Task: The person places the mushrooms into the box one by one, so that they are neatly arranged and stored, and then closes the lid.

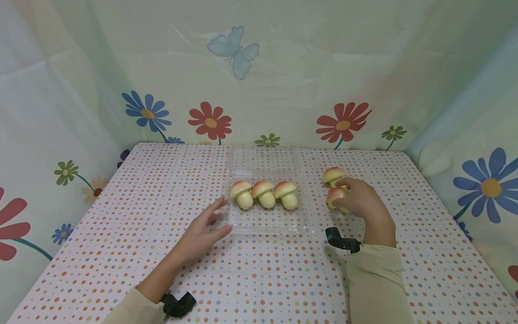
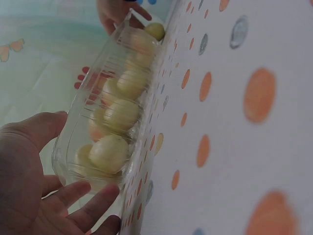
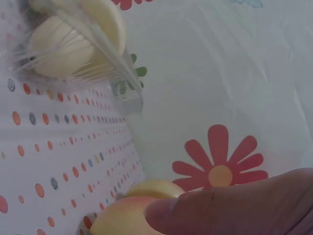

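Note:
In the head view, three toy mushrooms (image 1: 264, 194) with yellow-and-red caps stand in a row in a clear plastic box (image 1: 267, 222), its lid folded back. My left hand (image 1: 202, 231) is at the box's left side, fingers spread and fairly straight; the left wrist view shows the fingertips (image 2: 108, 193) right at its wall. On the right, my right hand (image 1: 362, 200) grips the nearer of two loose toy mushrooms (image 1: 337, 198). The thumb (image 3: 166, 215) lies on its cap in the right wrist view, and the other fingers are hidden there. Just behind is the second loose mushroom (image 1: 333, 174).
A dotted cloth (image 1: 259, 279) covers the table. Behind it hangs a flowered curtain (image 1: 283, 81), with more curtain at both sides. Each wrist carries a black camera mount (image 1: 341, 240).

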A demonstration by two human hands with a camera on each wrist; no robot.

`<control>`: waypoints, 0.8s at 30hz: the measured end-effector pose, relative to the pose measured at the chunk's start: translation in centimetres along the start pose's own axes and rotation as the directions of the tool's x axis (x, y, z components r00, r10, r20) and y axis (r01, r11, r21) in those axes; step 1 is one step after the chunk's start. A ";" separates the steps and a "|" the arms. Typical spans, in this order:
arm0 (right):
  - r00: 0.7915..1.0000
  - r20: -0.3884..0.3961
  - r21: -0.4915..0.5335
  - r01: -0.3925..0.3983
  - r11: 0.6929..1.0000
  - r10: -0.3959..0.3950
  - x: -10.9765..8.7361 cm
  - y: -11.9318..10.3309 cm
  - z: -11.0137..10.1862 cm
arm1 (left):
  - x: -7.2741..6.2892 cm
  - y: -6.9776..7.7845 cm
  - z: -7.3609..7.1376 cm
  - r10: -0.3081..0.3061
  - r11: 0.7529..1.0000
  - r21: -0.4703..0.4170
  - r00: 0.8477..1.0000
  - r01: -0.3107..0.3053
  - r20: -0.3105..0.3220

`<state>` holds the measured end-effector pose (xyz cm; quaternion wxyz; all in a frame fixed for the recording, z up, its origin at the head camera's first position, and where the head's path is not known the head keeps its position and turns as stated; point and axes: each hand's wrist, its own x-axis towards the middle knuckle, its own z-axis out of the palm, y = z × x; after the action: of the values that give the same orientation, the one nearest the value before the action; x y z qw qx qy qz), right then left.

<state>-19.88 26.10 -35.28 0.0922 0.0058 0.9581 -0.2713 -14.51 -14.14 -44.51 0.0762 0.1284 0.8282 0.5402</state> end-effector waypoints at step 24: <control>0.998 -0.003 0.053 -0.068 0.996 0.068 1.1 1.5 0.7 | -0.1 0.0 0.0 0.005 1.000 0.003 1.000 -0.005 -0.004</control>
<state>-20.72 26.92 -36.84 0.0989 0.0415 0.9500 -0.2932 -14.47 -14.17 -44.46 0.0732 0.1296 0.8289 0.5393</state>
